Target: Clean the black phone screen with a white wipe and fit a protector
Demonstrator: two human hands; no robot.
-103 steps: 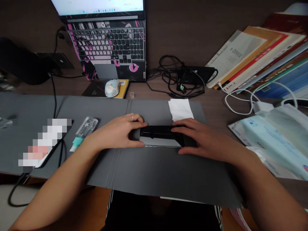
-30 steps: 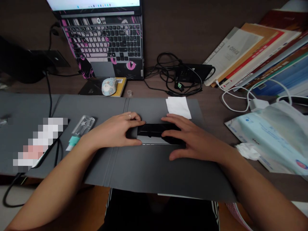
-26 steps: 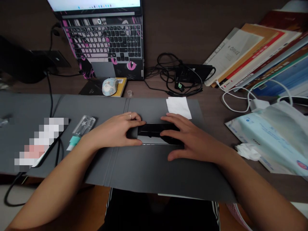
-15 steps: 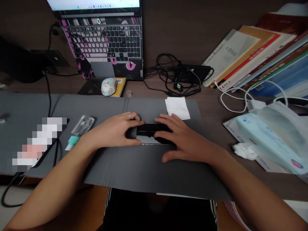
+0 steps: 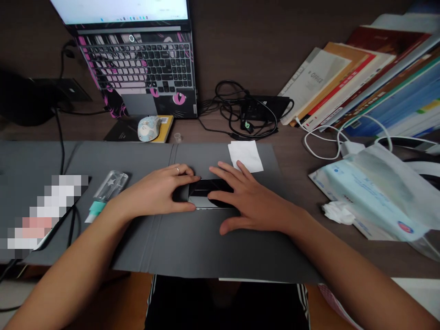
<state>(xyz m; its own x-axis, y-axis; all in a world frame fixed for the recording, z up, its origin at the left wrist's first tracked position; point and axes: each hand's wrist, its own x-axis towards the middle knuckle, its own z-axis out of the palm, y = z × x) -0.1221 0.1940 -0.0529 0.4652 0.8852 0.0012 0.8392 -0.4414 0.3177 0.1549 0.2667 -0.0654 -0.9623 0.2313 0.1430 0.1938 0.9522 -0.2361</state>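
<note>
Across the grey mat (image 5: 240,252), my left hand (image 5: 168,190) is clamped on the phone's (image 5: 202,200) near end; beside that grip, my right hand (image 5: 252,201) spreads its fingers apart over the screen.

glossy black phone (image 5: 202,193) lying flat

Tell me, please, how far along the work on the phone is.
Laying the phone flat on the gray mat looks done. In hand, the left hand holds its left end between thumb and fingers, while the right hand is spread over the rest. Probably left is letting go, as both hands are at the phone; its covered part hides any further progress.
</note>
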